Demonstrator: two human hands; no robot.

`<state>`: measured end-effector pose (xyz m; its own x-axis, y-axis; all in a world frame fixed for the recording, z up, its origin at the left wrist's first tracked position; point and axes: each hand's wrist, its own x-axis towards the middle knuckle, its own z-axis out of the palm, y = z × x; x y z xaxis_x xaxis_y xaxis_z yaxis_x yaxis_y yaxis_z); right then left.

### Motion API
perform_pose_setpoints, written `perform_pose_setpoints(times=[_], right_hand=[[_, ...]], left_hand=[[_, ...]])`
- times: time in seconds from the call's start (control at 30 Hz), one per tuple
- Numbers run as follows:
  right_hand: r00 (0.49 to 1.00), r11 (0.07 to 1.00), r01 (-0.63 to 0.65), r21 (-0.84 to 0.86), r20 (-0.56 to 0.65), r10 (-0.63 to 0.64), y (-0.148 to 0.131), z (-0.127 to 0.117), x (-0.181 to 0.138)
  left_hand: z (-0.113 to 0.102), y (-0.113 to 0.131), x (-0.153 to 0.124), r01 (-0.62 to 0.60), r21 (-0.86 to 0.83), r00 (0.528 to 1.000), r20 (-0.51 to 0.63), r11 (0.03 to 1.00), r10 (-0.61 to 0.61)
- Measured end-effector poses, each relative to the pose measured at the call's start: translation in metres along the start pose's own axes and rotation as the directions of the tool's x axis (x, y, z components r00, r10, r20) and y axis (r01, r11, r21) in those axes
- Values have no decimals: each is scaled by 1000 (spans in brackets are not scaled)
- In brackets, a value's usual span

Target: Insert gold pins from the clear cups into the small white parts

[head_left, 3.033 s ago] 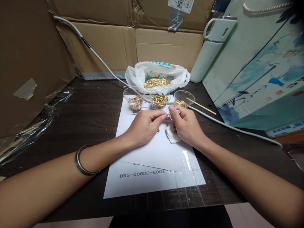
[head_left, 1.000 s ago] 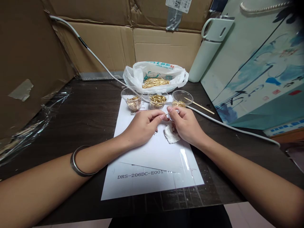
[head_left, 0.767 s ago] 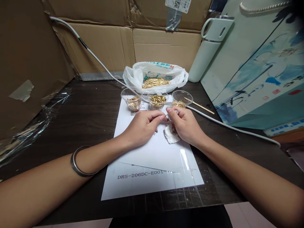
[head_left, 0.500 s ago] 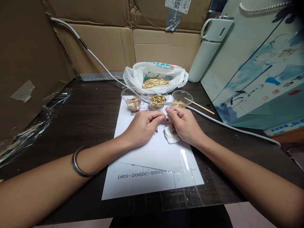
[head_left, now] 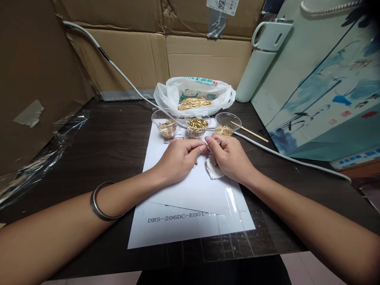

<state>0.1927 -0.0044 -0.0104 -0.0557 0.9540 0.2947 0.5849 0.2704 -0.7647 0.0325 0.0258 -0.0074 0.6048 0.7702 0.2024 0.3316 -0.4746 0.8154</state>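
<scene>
Over the white paper [head_left: 178, 194], my left hand [head_left: 182, 160] is closed in a pinch, a thin metal pin barely showing at its fingertips. My right hand [head_left: 234, 158] is also closed, its thumb bent over the index finger and its tip almost touching the left fingertips. What it grips is mostly hidden; a small pale bit shows at its edge. A crumpled white tissue [head_left: 214, 170] lies under the right hand. Just beyond the hands stand a left clear cup [head_left: 168, 128], a middle cup [head_left: 197, 127] and a right cup [head_left: 225, 122], all holding small gold metal pieces.
A white plastic bag [head_left: 166, 99] with long gold pins [head_left: 194, 103] lies behind the cups. A wooden stick [head_left: 252, 132] and a white cable [head_left: 285, 157] run to the right. A pale green bottle [head_left: 257, 67] leans by a printed bag [head_left: 314, 79]. Cardboard [head_left: 127, 59] walls the back.
The right fingers have shifted slightly left, closer to the left fingertips. Less of the thin pin and the pale bit shows between the hands. The cups and bag stay put.
</scene>
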Motion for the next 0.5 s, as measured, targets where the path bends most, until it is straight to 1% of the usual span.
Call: perform_pose_setpoints(times=[0.13, 0.27, 0.37, 0.5], right_hand=[[1000, 999, -15, -30, 5, 15, 0, 0, 0], [1000, 999, -7, -44, 5, 7, 0, -1, 1], [1000, 1000, -22, 0, 20, 22, 1, -2, 0], [998, 996, -65, 67, 12, 64, 1, -3, -1]], left_hand=[[0, -1, 0, -11, 13, 1000, 0, 1000, 11], [1, -1, 1, 0, -17, 1000, -8, 1000, 0], [2, 0, 1, 0, -40, 1000, -14, 999, 0], [1, 2, 3, 0, -71, 999, -37, 997, -3]])
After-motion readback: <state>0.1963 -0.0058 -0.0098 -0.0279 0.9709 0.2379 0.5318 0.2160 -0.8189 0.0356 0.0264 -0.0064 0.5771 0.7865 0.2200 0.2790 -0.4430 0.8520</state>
